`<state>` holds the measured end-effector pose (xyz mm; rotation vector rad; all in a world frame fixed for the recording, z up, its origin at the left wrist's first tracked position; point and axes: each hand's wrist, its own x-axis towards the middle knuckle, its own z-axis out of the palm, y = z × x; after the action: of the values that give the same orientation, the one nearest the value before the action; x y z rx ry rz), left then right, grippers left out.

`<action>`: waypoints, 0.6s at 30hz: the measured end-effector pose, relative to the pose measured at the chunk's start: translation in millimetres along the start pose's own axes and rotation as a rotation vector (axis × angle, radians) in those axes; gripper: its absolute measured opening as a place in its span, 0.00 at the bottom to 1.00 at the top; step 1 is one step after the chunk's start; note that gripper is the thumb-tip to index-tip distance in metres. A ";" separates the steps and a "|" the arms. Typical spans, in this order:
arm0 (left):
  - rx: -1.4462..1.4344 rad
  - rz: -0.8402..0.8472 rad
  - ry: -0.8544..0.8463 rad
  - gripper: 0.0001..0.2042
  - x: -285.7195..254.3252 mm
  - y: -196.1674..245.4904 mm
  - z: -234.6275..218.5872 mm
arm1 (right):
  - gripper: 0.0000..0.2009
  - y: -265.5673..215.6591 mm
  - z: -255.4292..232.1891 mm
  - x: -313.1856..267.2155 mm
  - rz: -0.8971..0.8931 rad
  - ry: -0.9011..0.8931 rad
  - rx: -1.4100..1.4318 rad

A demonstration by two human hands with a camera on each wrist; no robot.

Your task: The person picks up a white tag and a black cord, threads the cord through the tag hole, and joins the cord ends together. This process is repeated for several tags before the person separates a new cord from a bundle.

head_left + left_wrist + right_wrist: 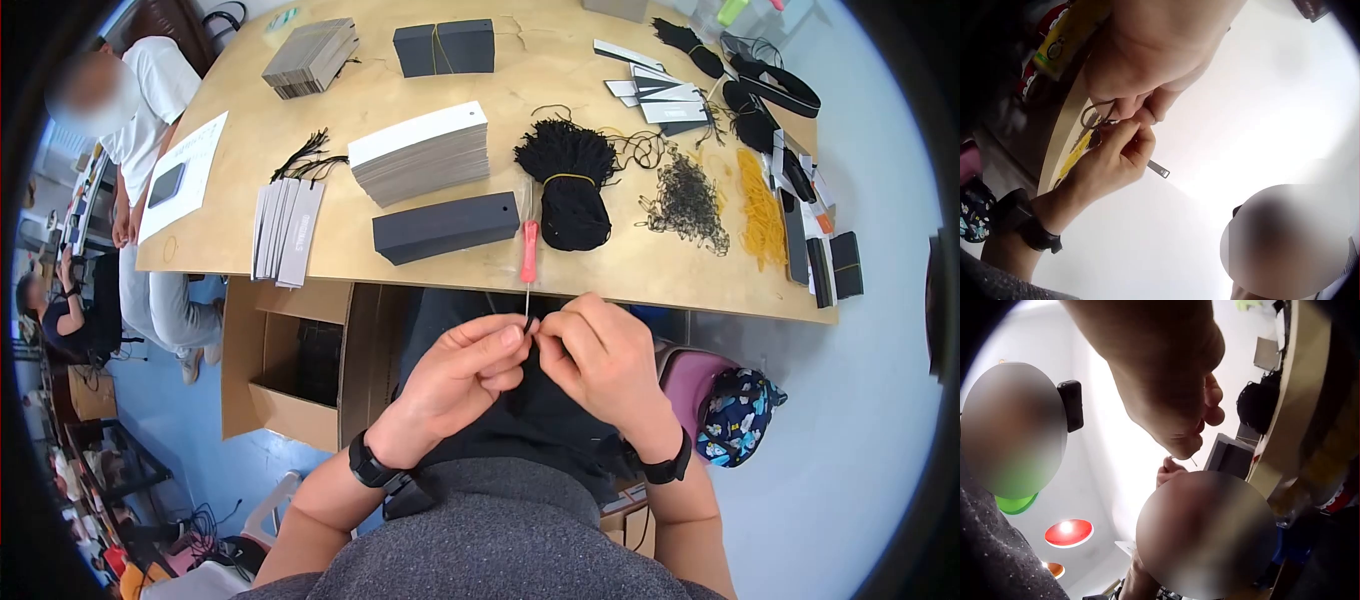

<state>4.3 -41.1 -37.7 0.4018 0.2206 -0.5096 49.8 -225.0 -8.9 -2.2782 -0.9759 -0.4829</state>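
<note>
Both hands meet just in front of the table edge, fingertips close together. My left hand [468, 366] pinches a small piece of black cord [529, 324] between thumb and fingers. At the same spot my right hand [606, 358] pinches with thumb and forefinger; its fingertips hide what they hold. A thin dark cord loop [1090, 116] hangs by the fingers in the left wrist view. Just beyond the fingertips lies a red-handled tool [529, 256], its thin metal shaft pointing over the edge toward the hands. A bundle of black cords [575, 205], banded in yellow, lies beside it.
Stacked grey tags [425, 165], a dark tag block [447, 232] and strung tags [290, 225] stand left. Right lie safety pins [688, 205] and yellow rubber bands [762, 210]. An open cardboard box [290, 395] is below; a person [155, 85] sits at the left.
</note>
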 end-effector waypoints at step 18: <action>0.944 0.458 0.098 0.05 0.9 7.2 10.6 | 0.09 -9.9 -23.1 -0.9 0.463 -0.118 0.564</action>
<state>9.9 -40.3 -26.1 1.3635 -0.0395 -0.1075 39.7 -235.2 11.7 -1.9302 -0.5152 0.1178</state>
